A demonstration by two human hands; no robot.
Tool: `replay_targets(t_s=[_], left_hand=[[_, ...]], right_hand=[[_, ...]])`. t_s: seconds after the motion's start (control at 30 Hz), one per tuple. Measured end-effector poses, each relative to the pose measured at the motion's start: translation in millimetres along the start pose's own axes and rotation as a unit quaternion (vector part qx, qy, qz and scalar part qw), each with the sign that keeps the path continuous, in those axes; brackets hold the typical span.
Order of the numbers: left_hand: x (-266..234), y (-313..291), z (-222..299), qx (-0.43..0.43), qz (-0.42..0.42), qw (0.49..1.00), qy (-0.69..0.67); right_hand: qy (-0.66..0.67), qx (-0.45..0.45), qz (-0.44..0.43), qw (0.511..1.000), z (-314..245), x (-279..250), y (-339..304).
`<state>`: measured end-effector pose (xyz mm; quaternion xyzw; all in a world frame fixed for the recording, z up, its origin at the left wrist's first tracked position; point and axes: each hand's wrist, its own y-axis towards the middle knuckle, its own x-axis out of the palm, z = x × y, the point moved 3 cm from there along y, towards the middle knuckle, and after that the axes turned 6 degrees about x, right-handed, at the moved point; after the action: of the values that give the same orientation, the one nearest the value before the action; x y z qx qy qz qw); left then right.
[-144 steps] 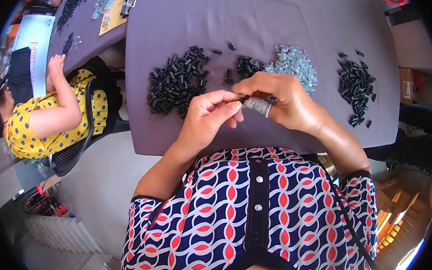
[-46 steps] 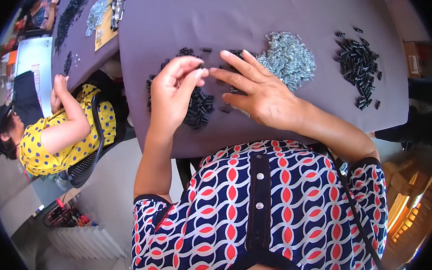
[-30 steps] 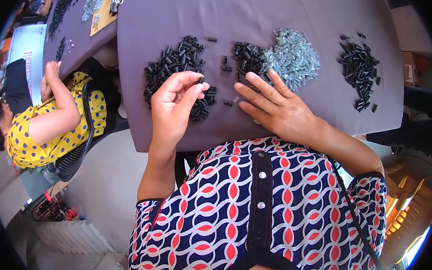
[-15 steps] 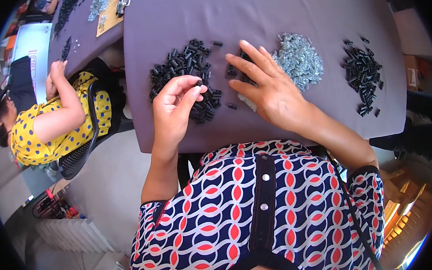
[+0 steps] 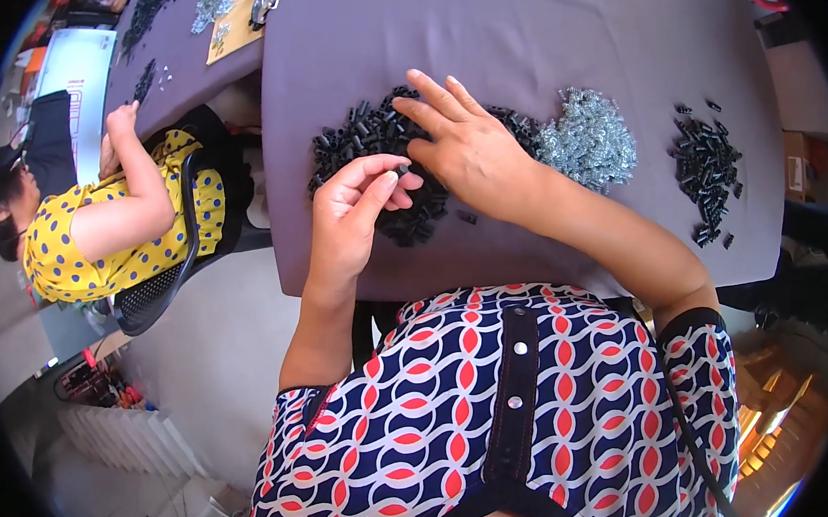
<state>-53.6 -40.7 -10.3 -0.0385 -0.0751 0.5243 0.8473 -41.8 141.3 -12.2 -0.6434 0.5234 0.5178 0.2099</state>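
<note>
A small black tube-like piece (image 5: 402,171) is pinched between the thumb and fingertips of my left hand (image 5: 346,212), at the near side of a heap of black tubes (image 5: 358,127). My right hand (image 5: 482,160) reaches over that heap with its fingers stretched out and apart. One of its lower fingers comes close to the held piece; whether they touch I cannot tell. Beyond the right hand's knuckles, more black pieces (image 5: 519,127) lie beside a heap of silvery, see-through coil-like parts (image 5: 587,141). One loose black piece (image 5: 468,217) lies under the right wrist.
A separate heap of black parts (image 5: 704,172) lies toward the table's right edge. The grey-purple cloth (image 5: 399,30) covers the table. At left, a person in a yellow dotted top (image 5: 103,230) sits at another table with similar heaps and a yellow board (image 5: 233,34).
My right hand has moved left, from between the heaps to over the black tubes, close to my left hand. My left hand keeps its pinch. The whole view has shifted slightly.
</note>
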Motion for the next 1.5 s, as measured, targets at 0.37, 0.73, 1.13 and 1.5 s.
replay_targets(t_s=[0.37,0.73,1.13,1.5], left_hand=[[13,-1,6,0.008,-0.008,0.999,-0.044],[59,8,-16,-0.059,-0.036,0.964,-0.256],[72,2,-27,-0.078,-0.031,0.946,-0.314],[66,-7,-27,-0.055,-0.050,0.983,-0.168]], right_hand=[[0.062,0.060,0.029,0.996,5,-39,-20],[0.624,0.294,-0.015,0.724,8,-48,-78],[0.618,0.276,0.042,0.735,8,-44,-79],[0.575,0.294,-0.008,0.763,9,-47,-79]])
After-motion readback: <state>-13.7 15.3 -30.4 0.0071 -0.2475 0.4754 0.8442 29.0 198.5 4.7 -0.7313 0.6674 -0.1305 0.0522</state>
